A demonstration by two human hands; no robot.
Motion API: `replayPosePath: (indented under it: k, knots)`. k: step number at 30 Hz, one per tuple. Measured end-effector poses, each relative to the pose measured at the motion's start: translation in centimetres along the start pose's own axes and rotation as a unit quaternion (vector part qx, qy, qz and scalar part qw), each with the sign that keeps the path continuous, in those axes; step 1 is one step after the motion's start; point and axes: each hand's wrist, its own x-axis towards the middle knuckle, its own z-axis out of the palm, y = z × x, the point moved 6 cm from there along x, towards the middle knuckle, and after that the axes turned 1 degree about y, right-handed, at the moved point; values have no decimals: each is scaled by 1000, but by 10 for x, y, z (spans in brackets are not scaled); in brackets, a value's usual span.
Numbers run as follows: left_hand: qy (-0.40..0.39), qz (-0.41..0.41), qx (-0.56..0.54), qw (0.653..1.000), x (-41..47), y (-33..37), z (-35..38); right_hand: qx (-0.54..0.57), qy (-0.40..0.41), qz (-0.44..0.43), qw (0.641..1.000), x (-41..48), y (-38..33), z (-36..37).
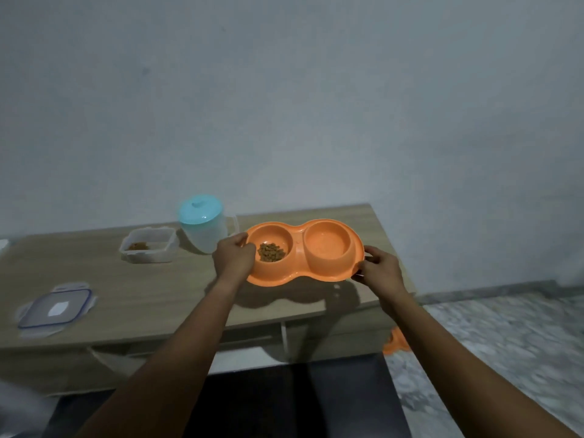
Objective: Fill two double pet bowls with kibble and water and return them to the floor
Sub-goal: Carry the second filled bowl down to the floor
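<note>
An orange double pet bowl (297,273) hangs just above the wooden table (158,298), casting a shadow on it. Its left cup holds brown kibble (271,251); its right cup looks wet with water. My left hand (234,257) grips the bowl's left rim. My right hand (379,268) holds the right rim. A second orange bowl (396,341) shows partly on the floor beside the table, behind my right forearm.
A clear kibble container (148,246) stands open at the table's back. Beside it stands a white jug with a teal lid (202,226). The container's lid (55,308) lies at the front left. Speckled floor (505,343) extends to the right.
</note>
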Motion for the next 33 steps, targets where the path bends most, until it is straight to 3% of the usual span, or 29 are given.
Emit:
replayPosePath:
  k: [9, 16, 24, 33]
  knots:
    - [-84, 60, -65, 992, -86, 115, 146, 13, 122, -23, 992, 3, -21, -212]
    - [-184, 99, -70, 975, -133, 171, 272, 11, 216, 8, 976, 14, -8, -343]
    - [-262, 89, -78, 958, -159, 200, 418, 12, 265, 54, 963, 62, 17, -461]
    - [-281, 44, -79, 956, -150, 226, 577, -21, 294, 89, 951, 160, 40, -561]
